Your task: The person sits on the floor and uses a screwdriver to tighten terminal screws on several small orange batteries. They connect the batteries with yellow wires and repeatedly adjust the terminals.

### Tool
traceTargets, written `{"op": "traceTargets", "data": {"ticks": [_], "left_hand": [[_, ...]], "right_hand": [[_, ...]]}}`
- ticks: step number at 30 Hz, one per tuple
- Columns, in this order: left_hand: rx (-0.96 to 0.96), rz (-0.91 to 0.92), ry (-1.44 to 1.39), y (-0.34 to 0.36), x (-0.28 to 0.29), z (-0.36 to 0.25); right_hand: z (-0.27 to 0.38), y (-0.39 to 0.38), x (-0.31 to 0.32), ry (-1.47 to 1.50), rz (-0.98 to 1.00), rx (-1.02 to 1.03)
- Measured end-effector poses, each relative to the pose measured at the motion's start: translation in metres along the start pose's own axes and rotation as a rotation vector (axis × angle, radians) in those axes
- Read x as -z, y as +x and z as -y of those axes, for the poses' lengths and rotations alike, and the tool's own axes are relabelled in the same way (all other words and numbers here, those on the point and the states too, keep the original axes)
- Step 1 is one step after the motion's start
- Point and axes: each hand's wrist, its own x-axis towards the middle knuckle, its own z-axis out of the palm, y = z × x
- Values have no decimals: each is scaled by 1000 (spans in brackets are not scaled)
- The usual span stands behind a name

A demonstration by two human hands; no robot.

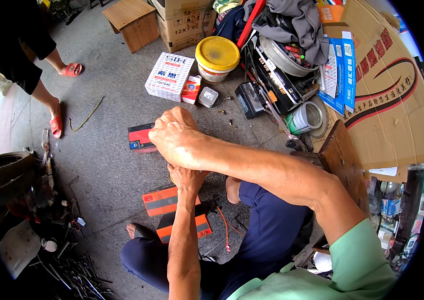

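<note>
A small battery (141, 136) with a red top and black sides lies on the floor ahead of me. My right hand (176, 135) is closed, knuckles up, over the battery's right end; whatever its fingers grip is hidden beneath it. Under my right wrist is my left hand (188, 177), its back showing and most of its fingers covered. Nearer to me, two orange-and-black batteries (160, 201) (203, 225) lie side by side, the closer one partly behind my left forearm.
Beyond my hands stand a white printed box (170, 76), a yellow-lidded bucket (217, 55) and a wooden stool (131, 24). An open tin (306, 119) lies at right. Old tyres (4, 172) are at left. A person in red sandals (56, 125) stands far left.
</note>
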Motion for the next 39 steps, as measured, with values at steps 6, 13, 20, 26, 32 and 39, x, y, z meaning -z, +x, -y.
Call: {"op": "traceTargets", "data": {"ticks": [6,13,20,26,32,39], "left_hand": [[-28,59,-69,2,4,2],[-3,2,-216,0,-1,-2],[-86,177,-57,-13,13,60],[90,198,141,-67,148,50],[130,176,184,-166,247,58],[382,353,412,-193,248,64]], "right_hand": [[4,4,-5,10,-79,-16],[6,0,-9,49,-113,-33],[25,0,-32,67,-422,49],[3,-19,-37,-135,-449,88],[18,-103,12,59,-560,237],[14,-105,-35,165,-307,367]]}}
